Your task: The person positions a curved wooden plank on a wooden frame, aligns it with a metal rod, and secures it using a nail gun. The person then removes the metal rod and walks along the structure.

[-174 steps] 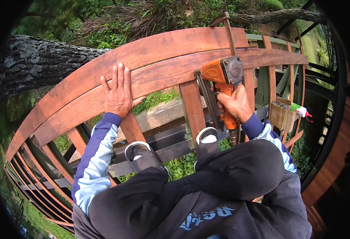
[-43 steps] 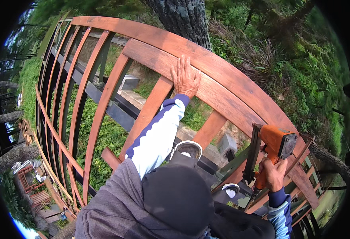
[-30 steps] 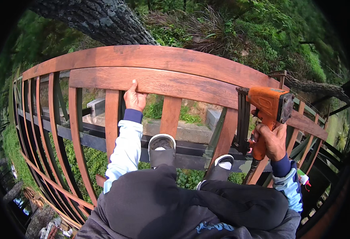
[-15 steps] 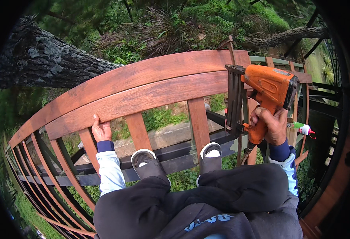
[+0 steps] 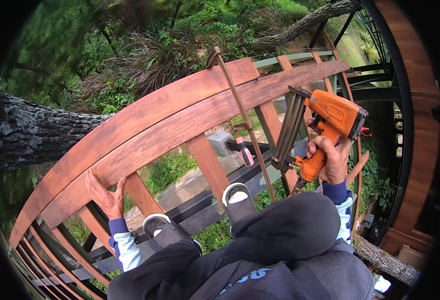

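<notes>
My right hand grips the handle of an orange nail gun, held tilted, with its dark magazine at the left and a hose fitting below. My left hand lies with thumb spread on the inner curved board, beside a slat joint. An outer curved board runs alongside it. A long metal bar clamp crosses both boards left of the nail gun; a pink-and-black handle hangs beside its bar. My feet in dark clogs rest on the framework below the boards.
Wooden slats span dark metal beams, with grass and concrete visible through the gaps. A large tree trunk stands at the left, another limb at the top. A curved black frame with wooden decking is at the right.
The view has swung, shifting the railing. My left hand has moved from gripping the board's edge to lying spread against it. The nail gun remains in my right hand, tilted further.
</notes>
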Demonstrator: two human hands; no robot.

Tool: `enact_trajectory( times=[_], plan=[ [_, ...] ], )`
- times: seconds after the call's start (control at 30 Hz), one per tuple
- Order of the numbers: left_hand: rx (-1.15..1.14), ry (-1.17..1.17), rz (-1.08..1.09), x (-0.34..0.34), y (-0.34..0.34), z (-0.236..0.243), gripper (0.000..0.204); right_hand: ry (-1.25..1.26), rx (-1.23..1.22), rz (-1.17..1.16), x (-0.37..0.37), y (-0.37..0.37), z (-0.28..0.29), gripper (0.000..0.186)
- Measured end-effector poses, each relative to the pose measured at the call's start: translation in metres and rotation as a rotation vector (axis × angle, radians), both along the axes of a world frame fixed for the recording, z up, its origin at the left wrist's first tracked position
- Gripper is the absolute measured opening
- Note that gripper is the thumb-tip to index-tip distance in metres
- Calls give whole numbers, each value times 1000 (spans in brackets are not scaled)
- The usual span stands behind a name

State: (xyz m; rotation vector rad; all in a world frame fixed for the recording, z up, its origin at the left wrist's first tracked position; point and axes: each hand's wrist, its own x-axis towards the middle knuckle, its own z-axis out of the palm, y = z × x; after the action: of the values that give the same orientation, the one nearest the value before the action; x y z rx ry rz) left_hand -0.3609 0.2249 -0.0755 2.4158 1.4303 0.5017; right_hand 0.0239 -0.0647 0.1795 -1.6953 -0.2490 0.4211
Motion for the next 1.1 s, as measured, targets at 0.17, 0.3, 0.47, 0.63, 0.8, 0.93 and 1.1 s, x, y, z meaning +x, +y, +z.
enact_trajectory(
  times=[0.17,0.3,0.47,0.63,0.8,0.93,1.1],
  plan=[
    [-81,469,-389,68,-3,12,124,-10,-46,-92,2,-27,-8,41],
    [37,591,-367,86,1,3,118,-7,-53,-121,-1,-41,-16,35],
    [203,651,-373,86,2,-18,109,78,-178,-144,0,-54,-26,40],
    [153,591,-356,85,0,-19,114,95,-181,-170,2,-67,-35,36],
    [116,538,-326,90,-5,-13,114,118,-161,-177,5,-73,-45,28],
    [100,578,-298,95,-6,-10,112,119,-122,-195,7,-72,-50,20],
    [82,557,-389,100,-7,-10,83,105,-163,-202,6,-70,-50,16]
  ],
)
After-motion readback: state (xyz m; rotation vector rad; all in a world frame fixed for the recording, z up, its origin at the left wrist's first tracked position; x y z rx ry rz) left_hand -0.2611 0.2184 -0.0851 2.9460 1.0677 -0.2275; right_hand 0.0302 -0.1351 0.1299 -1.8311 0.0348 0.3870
